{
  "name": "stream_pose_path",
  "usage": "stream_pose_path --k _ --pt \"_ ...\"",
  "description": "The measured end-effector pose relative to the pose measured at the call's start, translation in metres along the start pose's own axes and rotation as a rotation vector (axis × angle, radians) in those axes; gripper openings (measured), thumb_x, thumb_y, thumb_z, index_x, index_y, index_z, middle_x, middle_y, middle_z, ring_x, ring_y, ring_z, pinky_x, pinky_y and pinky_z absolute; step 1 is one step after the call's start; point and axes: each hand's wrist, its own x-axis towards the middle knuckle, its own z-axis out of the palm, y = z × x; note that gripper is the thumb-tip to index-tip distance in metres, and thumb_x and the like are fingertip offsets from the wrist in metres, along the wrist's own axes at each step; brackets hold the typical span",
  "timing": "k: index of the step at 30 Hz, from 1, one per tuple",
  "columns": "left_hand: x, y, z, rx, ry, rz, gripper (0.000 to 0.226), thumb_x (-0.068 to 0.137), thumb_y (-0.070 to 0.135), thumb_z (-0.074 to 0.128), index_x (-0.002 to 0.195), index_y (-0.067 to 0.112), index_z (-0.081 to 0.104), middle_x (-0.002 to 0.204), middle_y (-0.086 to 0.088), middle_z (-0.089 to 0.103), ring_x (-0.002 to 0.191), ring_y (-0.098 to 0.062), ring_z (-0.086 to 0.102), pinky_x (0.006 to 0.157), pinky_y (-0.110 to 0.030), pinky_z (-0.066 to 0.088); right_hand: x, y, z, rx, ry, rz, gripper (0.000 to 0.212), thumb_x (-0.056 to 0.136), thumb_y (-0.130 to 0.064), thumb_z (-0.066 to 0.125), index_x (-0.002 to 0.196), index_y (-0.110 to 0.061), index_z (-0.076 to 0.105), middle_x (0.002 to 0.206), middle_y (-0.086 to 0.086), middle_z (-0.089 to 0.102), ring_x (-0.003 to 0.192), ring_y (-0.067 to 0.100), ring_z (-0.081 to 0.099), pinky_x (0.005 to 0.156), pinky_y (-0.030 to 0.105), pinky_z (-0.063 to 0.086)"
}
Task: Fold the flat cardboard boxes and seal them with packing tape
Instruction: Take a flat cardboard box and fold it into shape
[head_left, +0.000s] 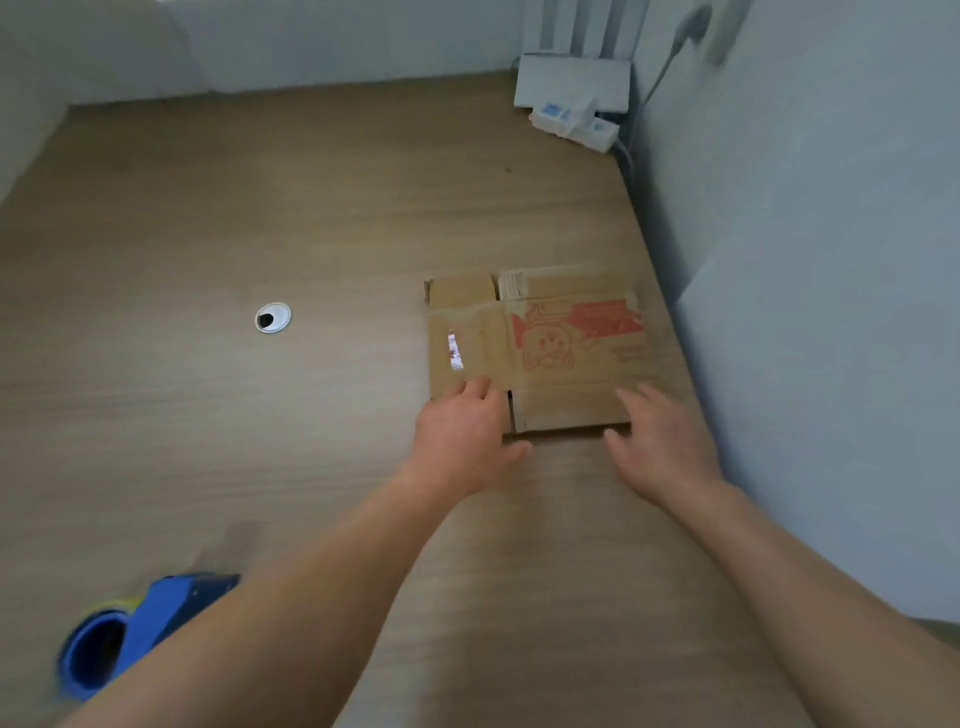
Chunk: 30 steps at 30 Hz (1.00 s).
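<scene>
Head view. Item: flat cardboard box (540, 348), brown corrugated board, rectangular. It lies unfolded on the bench (260, 208), with slits dividing its flaps at the far and near edges. The right panel carries a red printed cartoon figure and a red block. A small white and red sticker patch sits on the left panel, and a pale label remnant on a far flap. Glossy tape strips cross the board.

Left hand (462, 431): at the box's near left flap, grip apart, straight fingers touching the board, thumb off the near edge.

Right hand (665, 441): at the box's near right corner, grip apart, fingers spread on the board and somewhat blurred.

Bench: wood-grain laminate, matte. A round metal cable grommet (273, 317) is well left of the box.

Tape dispenser (135, 634): blue plastic, holding a roll with a yellowish edge, well apart from the box to its near left.

White box-shaped devices (571, 98): beyond the box, in the far corner against the wall.
</scene>
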Motion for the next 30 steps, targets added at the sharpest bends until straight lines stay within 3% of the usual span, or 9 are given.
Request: stream_pose_path --k 3,5,8,11,16,19,22,26,30 --pt "0.02 0.003 0.009 0.009 -0.077 -0.061 0.074 0.075 0.064 0.069 0.132 0.025 0.042 0.157 -0.002 0.021 0.146 -0.03 0.018 0.09 -0.047 0.051 0.024 0.021 0.008 -0.039 -0.078 0.094 0.086 0.088 -0.043 0.063 0.157 -0.029 0.015 0.166 0.011 0.01 0.15 0.034 0.017 0.117 0.049 0.028" --pt "0.029 0.001 0.018 -0.003 -0.136 -0.129 0.091 0.071 0.061 0.077 0.141 0.029 0.028 0.163 -0.002 -0.004 0.15 -0.041 0.0 0.097 -0.059 0.047 0.035 0.031 0.013 -0.035 -0.14 0.157 0.097 0.083 -0.037 0.066 0.158 -0.032 0.003 0.165 0.013 -0.002 0.151 0.038 0.009 0.119 0.053 0.026" --pt "0.035 -0.005 0.032 -0.055 -0.193 -0.209 0.109 0.069 0.054 0.083 0.15 0.03 0.013 0.162 -0.004 -0.015 0.146 -0.049 -0.001 0.1 -0.061 0.046 0.043 0.039 0.024 -0.009 -0.194 0.192 0.103 0.082 -0.033 0.067 0.157 -0.033 -0.004 0.164 0.015 0.004 0.151 0.035 0.013 0.117 0.05 0.029" --pt "0.031 -0.008 0.036 -0.095 -0.162 -0.213 0.108 0.073 0.046 0.084 0.152 0.028 0.012 0.163 -0.004 -0.012 0.146 -0.047 0.004 0.103 -0.055 0.047 0.041 0.039 0.033 0.061 -0.123 0.18 0.103 0.08 -0.044 0.071 0.157 -0.033 0.002 0.16 0.016 0.017 0.147 0.034 0.024 0.115 0.045 0.031" --pt "0.007 -0.013 0.028 -0.255 -0.051 -0.233 0.097 0.075 0.044 0.082 0.15 0.029 0.022 0.164 0.003 -0.002 0.148 -0.029 0.012 0.111 -0.045 0.039 0.022 0.034 0.029 0.166 0.026 0.15 0.098 0.08 -0.063 0.069 0.156 -0.034 0.014 0.156 0.012 0.028 0.14 0.032 0.036 0.11 0.043 0.038" --pt "-0.016 -0.008 0.012 -0.406 0.03 -0.233 0.075 0.089 0.038 0.069 0.152 0.024 0.031 0.162 0.001 0.019 0.146 -0.024 0.026 0.115 -0.04 0.034 0.002 0.03 0.018 0.228 0.119 0.06 0.088 0.082 -0.068 0.063 0.153 -0.033 0.026 0.144 0.005 0.037 0.13 0.025 0.044 0.102 0.037 0.042" --pt "-0.038 -0.009 -0.006 -0.449 0.152 -0.205 0.054 0.097 0.034 0.056 0.147 0.019 0.043 0.15 0.002 0.043 0.134 -0.023 0.043 0.108 -0.037 0.04 -0.022 0.017 0.006 0.263 0.257 -0.057 0.076 0.085 -0.069 0.056 0.146 -0.025 0.045 0.119 0.002 0.044 0.113 0.021 0.05 0.088 0.027 0.04" --pt "-0.071 -0.02 -0.029 -0.422 0.185 -0.162 0.056 0.093 0.037 0.063 0.145 0.027 0.044 0.138 0.003 0.054 0.123 -0.022 0.05 0.096 -0.036 0.047 -0.053 0.001 -0.009 0.285 0.448 -0.151 0.077 0.085 -0.076 0.045 0.121 -0.013 0.07 0.097 0.004 0.05 0.09 0.027 0.055 0.076 0.028 0.04" --pt "-0.102 -0.027 -0.065 -0.305 0.294 -0.183 0.044 0.091 0.035 0.06 0.133 0.033 0.048 0.12 0.006 0.061 0.114 -0.025 0.055 0.079 -0.034 0.046 -0.084 -0.024 -0.044 0.375 0.586 -0.152 0.062 0.082 -0.071 0.049 0.1 -0.019 0.078 0.088 0.006 0.061 0.089 0.026 0.058 0.071 0.027 0.036"
